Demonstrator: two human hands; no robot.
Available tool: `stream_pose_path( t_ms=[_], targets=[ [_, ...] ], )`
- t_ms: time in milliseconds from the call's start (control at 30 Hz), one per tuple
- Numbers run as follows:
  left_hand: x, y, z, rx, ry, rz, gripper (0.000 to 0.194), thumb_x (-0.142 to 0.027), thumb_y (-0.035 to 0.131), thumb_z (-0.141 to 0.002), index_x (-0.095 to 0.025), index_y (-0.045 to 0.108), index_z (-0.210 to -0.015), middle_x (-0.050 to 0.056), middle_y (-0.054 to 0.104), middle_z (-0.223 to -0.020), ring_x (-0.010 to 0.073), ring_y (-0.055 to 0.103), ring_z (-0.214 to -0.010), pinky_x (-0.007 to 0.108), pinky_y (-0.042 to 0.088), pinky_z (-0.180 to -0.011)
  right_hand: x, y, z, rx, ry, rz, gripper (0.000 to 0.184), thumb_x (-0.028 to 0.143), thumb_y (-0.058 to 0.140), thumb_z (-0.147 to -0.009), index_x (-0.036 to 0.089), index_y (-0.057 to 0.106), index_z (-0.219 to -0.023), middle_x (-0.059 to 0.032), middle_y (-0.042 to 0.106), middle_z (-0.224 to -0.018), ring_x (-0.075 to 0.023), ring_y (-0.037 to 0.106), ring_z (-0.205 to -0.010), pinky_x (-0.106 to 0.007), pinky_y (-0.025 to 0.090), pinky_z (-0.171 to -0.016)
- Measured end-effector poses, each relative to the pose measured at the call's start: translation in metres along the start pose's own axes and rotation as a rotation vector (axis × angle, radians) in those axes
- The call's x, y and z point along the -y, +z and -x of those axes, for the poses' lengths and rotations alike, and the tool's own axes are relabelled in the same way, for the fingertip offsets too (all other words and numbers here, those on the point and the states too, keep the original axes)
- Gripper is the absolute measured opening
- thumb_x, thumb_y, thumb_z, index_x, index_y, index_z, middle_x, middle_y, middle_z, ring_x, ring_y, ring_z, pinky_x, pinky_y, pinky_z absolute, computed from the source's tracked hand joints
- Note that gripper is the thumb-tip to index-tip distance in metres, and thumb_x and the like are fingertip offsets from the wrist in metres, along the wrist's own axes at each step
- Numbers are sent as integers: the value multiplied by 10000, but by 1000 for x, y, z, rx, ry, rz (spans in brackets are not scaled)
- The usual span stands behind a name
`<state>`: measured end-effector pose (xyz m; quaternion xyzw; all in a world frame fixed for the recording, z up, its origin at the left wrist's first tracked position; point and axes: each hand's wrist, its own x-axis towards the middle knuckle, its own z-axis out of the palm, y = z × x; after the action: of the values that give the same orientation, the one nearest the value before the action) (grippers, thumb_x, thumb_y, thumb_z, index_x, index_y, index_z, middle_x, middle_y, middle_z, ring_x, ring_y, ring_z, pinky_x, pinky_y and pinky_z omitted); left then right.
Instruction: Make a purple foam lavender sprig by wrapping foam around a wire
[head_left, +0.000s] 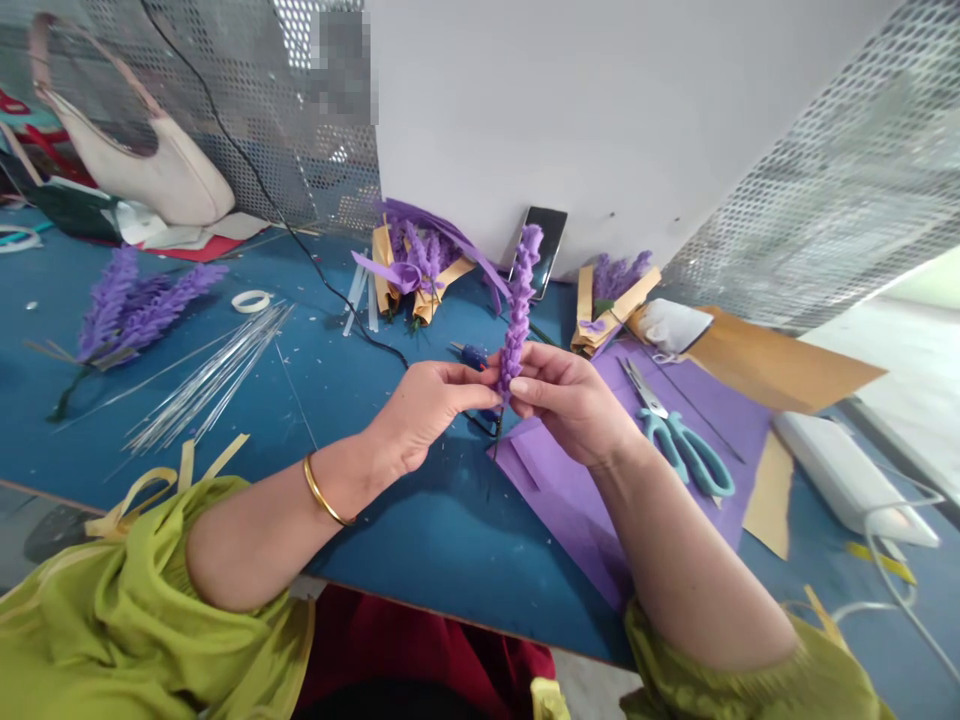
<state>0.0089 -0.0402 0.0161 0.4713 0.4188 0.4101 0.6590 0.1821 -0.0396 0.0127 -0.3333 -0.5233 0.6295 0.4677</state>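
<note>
An artificial lavender stem (519, 310) stands upright between my hands, its purple ruffled spike above and a thin dark wire below. My left hand (435, 405) pinches the base of the spike from the left. From the right, my right hand (566, 395) grips the same lower part with thumb and fingers. Just behind the fingers lies a blue-handled tool (474, 355), partly hidden, with a black cord running to it. Purple paper (555, 490) spreads beneath my right hand and forearm. Scissors with teal handles (679, 435) rest on that paper.
Finished lavender sprigs (135, 310) and a bundle of thin wires (217, 380) lie left, near a tape roll (251, 301). Small wrapped bouquets (424, 265) and a phone (551, 245) sit at the back. A white power bank (847, 475) with cables is at right.
</note>
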Motion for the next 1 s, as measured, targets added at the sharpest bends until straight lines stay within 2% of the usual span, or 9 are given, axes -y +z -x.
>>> stream_pose_path(
  t_ms=[167, 333, 467, 767, 1000],
  targets=[
    [-1, -1, 0, 55, -14, -6, 130, -225, 819, -602, -151, 775, -699, 55, 751, -739, 194, 657, -817, 356, 442, -934, -4, -2, -3, -67, -12, -13, 219, 250, 862, -659, 190, 719, -814, -17, 720, -757, -83, 528, -585, -217, 364, -504],
    [-3, -5, 1, 49, 57, -86, 108, -264, 745, -695, -193, 808, -746, 42, 762, -762, 204, 655, -857, 341, 441, -904, -3, 1, -2, -107, -47, -6, 216, 234, 860, -653, 175, 707, -794, -1, 693, -712, -64, 494, -559, -209, 328, -490],
    [-5, -4, 3, 21, 64, -113, 97, -252, 732, -697, -205, 811, -728, 31, 754, -717, 206, 659, -856, 330, 448, -887, -2, 5, -1, -137, -86, 26, 206, 219, 854, -657, 173, 679, -755, 31, 630, -641, -58, 470, -538, -212, 323, -486],
    [-4, 0, 7, 10, 58, -160, 120, -267, 780, -671, -193, 813, -760, 41, 767, -771, 212, 663, -850, 339, 455, -875, -5, 18, 1, -311, -145, 130, 277, 249, 850, -628, 200, 591, -712, 41, 595, -636, -97, 521, -581, -255, 423, -556],
    [2, 0, 6, 0, 98, -241, 132, -282, 784, -688, -191, 812, -779, 33, 759, -763, 196, 659, -801, 327, 461, -838, -11, 27, 2, -437, -170, 222, 256, 233, 805, -656, 215, 555, -709, 35, 592, -653, -110, 530, -586, -275, 443, -557]
  ],
)
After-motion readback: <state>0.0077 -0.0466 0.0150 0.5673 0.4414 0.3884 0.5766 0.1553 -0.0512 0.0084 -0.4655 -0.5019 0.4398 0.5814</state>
